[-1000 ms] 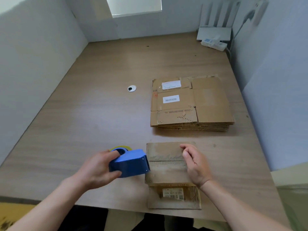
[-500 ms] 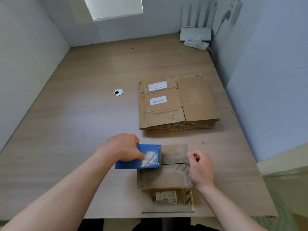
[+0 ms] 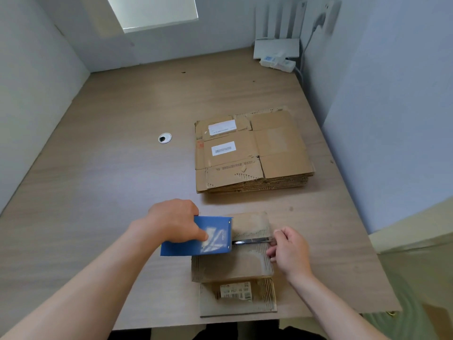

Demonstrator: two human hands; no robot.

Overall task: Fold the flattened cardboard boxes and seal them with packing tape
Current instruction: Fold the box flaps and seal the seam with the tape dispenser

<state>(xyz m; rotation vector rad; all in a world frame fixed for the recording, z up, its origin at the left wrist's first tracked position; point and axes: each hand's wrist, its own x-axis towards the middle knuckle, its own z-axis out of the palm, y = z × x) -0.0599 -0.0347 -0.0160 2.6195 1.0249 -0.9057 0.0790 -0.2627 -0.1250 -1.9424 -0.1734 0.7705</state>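
A small folded cardboard box (image 3: 235, 265) stands near the table's front edge, one flap with a barcode label lying flat toward me. My left hand (image 3: 175, 220) grips a blue tape dispenser (image 3: 197, 238) held over the box's left top. A shiny strip of tape (image 3: 252, 241) runs from the dispenser across the top seam to my right hand (image 3: 289, 253), which pinches the tape's end at the box's right edge. A stack of flattened cardboard boxes (image 3: 252, 153) lies farther back, right of centre.
A round cable grommet (image 3: 164, 138) is set in the wooden table (image 3: 110, 180) left of the stack. A white power strip and a white device (image 3: 277, 57) sit at the back right corner. Walls close in on the left, back and right.
My left hand carried the dispenser from the box's left side up over its top. My right hand shifted to the box's right edge, and a strip of tape now spans the seam.
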